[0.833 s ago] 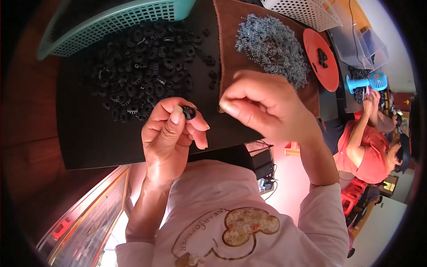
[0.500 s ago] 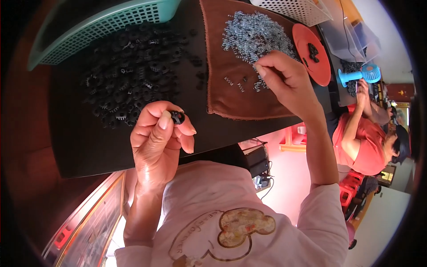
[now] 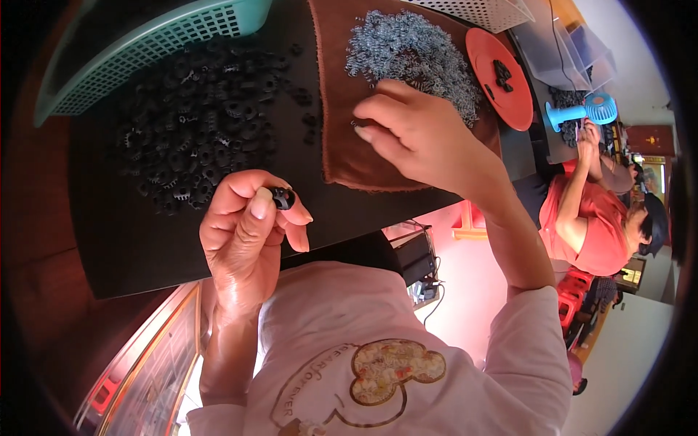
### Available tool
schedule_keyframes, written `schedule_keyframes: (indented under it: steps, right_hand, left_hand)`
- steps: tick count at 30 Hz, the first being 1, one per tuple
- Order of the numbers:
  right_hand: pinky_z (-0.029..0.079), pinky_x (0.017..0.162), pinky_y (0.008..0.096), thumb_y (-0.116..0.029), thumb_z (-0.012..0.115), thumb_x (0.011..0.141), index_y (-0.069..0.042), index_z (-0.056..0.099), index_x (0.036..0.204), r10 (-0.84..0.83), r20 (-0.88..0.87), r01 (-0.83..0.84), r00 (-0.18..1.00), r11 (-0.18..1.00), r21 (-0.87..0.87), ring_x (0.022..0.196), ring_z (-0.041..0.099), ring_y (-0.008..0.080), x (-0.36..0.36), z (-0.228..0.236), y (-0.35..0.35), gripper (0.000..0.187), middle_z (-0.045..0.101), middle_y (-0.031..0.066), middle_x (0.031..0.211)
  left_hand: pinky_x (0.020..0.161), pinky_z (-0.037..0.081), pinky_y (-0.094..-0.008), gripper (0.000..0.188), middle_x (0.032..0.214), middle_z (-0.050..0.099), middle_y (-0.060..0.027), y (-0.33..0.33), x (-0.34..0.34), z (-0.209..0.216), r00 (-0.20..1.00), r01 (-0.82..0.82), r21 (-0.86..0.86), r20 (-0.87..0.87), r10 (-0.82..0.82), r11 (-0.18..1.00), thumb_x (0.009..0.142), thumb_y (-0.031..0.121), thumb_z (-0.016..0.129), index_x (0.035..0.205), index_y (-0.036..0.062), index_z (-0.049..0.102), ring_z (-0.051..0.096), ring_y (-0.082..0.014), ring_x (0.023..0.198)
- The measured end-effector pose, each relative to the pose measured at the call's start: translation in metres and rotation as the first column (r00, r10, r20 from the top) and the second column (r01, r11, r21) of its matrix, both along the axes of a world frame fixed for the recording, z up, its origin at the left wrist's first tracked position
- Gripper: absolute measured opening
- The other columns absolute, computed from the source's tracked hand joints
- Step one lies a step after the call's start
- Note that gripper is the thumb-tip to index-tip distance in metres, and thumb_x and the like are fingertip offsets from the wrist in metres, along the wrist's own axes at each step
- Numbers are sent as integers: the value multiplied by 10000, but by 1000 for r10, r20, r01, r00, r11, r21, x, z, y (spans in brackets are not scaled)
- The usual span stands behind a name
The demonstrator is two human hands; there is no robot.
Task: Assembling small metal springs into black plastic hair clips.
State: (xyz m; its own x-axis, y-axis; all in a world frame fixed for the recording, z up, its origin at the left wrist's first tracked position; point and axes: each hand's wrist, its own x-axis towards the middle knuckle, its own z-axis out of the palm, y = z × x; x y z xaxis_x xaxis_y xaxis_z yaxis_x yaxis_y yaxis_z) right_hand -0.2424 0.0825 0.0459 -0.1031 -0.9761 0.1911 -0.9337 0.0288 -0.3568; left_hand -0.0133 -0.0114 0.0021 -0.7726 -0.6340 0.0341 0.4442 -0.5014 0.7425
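Observation:
My left hand pinches a small black plastic part between thumb and forefinger, its round, hollow end showing. My right hand reaches over the brown cloth, thumb and forefinger curled close together. A tiny dark thing shows at those fingertips, too small to make out. Just beyond that hand, a heap of small metal springs lies on the cloth. To the left, many black plastic parts are piled on the dark table, nearest to my left hand.
A green basket stands behind the black pile. At the far right are a red plate with a few black pieces, a white basket and a clear bin. Beyond, a co-worker in red sits near a blue fan.
My right hand has moved left and nearer me from the spring heap's edge, covering the few loose springs there. My left hand still holds the black part, slightly turned.

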Motion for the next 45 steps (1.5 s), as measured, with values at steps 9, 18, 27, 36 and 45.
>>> schedule_keyframes:
  steps: [9,18,27,36,45]
  right_hand:
    - [483,560,430,-51,620,782,-32,572,890,47,-21,-49,999,997,-55,652,591,352,4,4,-9,120,577,116,822]
    - [433,557,195,17,648,872,7,632,904,171,753,-53,636,983,-179,643,556,37,55,26,-17,37,617,22,753]
    - [490,561,238,55,599,875,30,608,912,278,760,-36,587,947,-318,634,638,121,82,0,-36,46,614,72,761]
    - [489,491,300,37,677,781,4,617,1017,344,325,-136,881,841,-523,582,628,208,85,-8,-34,246,587,92,795]
    - [428,472,284,16,672,805,12,625,1034,361,342,-201,867,884,-423,556,569,172,81,5,-29,234,584,76,754]
  left_hand:
    - [605,501,-244,207,859,662,-131,0,1,1,1000,-17,55,-16,18,998,1010,161,503,1078,-29,550,597,-144,597]
    - [597,502,-255,240,860,656,-134,-5,2,1,998,13,189,-64,0,982,1024,198,474,1086,-22,545,600,-156,601]
    - [563,496,-265,235,815,653,-120,-7,5,-1,996,-10,277,-81,34,961,1025,197,470,1113,-9,545,597,-163,595]
    - [538,482,-258,227,789,659,-106,-6,3,2,993,-38,303,-93,69,952,1022,211,483,1087,4,550,583,-150,575]
    - [538,490,-233,217,815,647,-84,-6,7,-2,994,64,179,-98,-47,982,1013,205,512,1050,-4,557,588,-118,624]
